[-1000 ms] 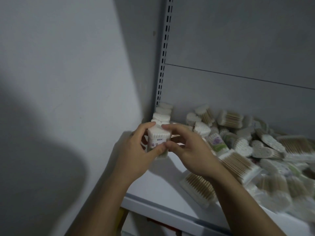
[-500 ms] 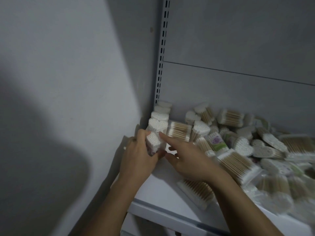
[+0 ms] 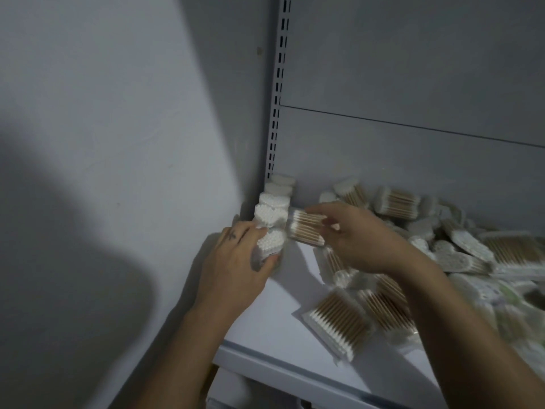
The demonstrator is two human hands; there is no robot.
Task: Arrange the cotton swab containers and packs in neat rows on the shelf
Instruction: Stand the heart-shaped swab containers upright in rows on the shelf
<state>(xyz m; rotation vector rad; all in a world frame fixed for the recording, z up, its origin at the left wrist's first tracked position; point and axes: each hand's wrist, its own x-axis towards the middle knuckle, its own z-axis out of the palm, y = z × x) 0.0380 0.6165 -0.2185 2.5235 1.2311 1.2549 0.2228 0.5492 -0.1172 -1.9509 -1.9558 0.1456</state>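
The left hand (image 3: 236,261) works tight against the side wall (image 3: 118,128). Its fingers (image 3: 249,231) are curled round the front heart-shaped swab container (image 3: 269,245), which stands upright on the shelf (image 3: 274,317). Beyond those fingers a row of matching containers (image 3: 272,214) runs along the wall to the slotted upright (image 3: 278,84) in the back corner, each touching the next.

Just right of the row, the right hand (image 3: 365,240) pinches a pack of wooden-stick swabs (image 3: 305,228) between thumb and fingers (image 3: 318,209). The pack lies on its side with one end against the row.

A bare white strip of shelf lies below both sets of fingers and reaches the front lip (image 3: 295,376). To the right of the right fingers a loose heap of packs (image 3: 442,228) crowds the shelf up to the grey back panel (image 3: 413,69). One flat pack (image 3: 336,323) lies under the right wrist, near the lip.

The light is dim and a broad shadow falls on the wall. Greenish labels (image 3: 507,296) in the heap are too blurred to read.
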